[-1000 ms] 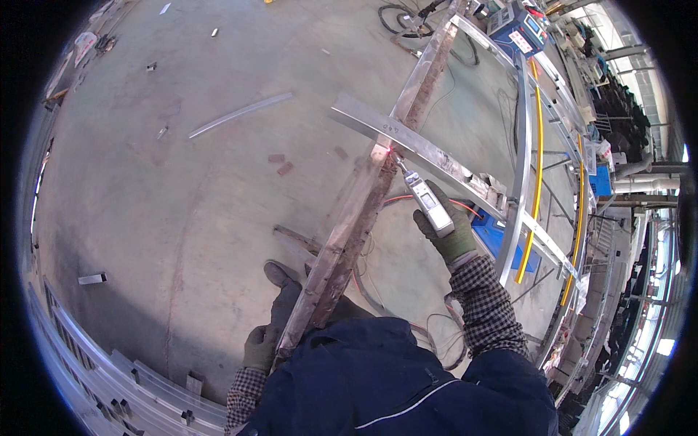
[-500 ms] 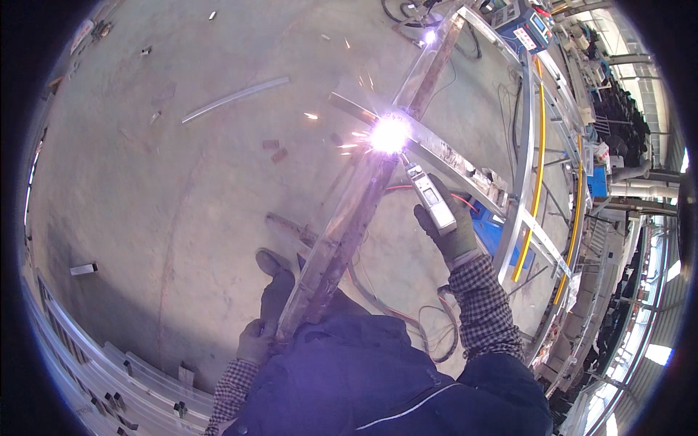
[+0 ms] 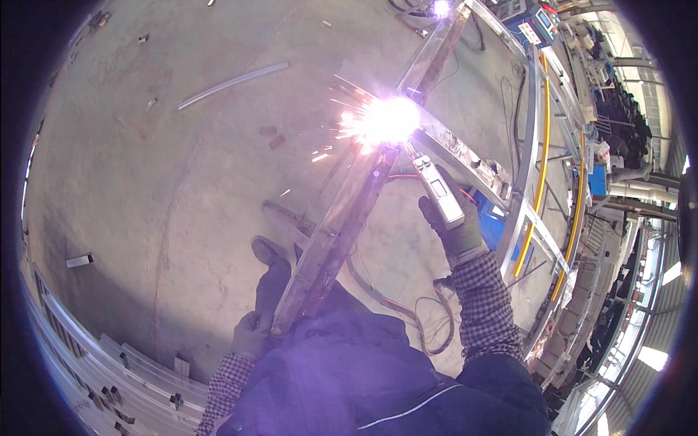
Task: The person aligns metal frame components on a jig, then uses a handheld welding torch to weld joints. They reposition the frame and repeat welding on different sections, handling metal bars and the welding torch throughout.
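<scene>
The right hand (image 3: pixel 461 234) grips the torch (image 3: pixel 442 195), its tip at a sparking flash (image 3: pixel 392 120) where beam (image 3: pixel 325 243) and crossbar (image 3: pixel 465 161) meet ahead of the body, while the left hand (image 3: pixel 251 336), its grip unclear, sits beside the beam's near end; this looks like welding, and the next move seems to call for steady aim.

The head camera, left of a side-by-side pair, sits above the wearer's navy jacket (image 3: pixel 349 367) and looks down and forward over the gloved left hand (image 3: pixel 251 334), near the lower edge, and the gloved right hand (image 3: pixel 462 234), right of centre. Coverage is wide, fisheye-curved: jacket closest, between and below the hands; concrete floor (image 3: pixel 211 160) farther off, ahead of the left hand.
</scene>
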Demonstrator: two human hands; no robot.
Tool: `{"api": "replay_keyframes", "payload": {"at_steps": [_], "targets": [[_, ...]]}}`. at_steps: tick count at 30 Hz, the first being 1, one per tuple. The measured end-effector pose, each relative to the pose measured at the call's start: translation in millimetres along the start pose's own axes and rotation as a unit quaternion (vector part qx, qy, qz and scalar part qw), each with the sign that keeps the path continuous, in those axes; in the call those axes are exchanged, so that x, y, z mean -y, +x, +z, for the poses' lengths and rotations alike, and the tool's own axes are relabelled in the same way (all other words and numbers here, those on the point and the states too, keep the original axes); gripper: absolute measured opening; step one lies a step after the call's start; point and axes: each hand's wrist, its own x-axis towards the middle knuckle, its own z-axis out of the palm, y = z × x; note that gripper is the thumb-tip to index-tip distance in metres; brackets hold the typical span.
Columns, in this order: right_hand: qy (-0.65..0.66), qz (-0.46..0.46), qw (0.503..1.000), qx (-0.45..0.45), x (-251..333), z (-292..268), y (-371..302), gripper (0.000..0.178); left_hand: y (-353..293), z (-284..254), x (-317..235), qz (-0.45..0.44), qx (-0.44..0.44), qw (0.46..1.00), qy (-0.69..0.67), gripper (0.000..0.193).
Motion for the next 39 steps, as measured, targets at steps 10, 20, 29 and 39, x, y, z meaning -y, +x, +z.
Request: {"api": "replay_keyframes", "payload": {"at_steps": [10,20,29,39], "targets": [[-0.008,0.029,0.999,0.023,12,-10,-13,0.068,-1,13,2,0.084,-0.028,0.996,-0.014,0.04],[-0.016,-0.11,0.994,-0.025,3,-1,6,0.069,12,17,26,0.119,-0.056,0.991,0.02,0.03],[-0.05,-0.042,0.998,-0.013,18,-4,6,0.068,4,13,-1,0.093,-0.025,0.995,0.018,0.033],[0.003,-0.005,1.0,-0.008,18,-4,1,0.06,4,17,2,0.1,-0.045,0.994,-0.022,0.03]]}}
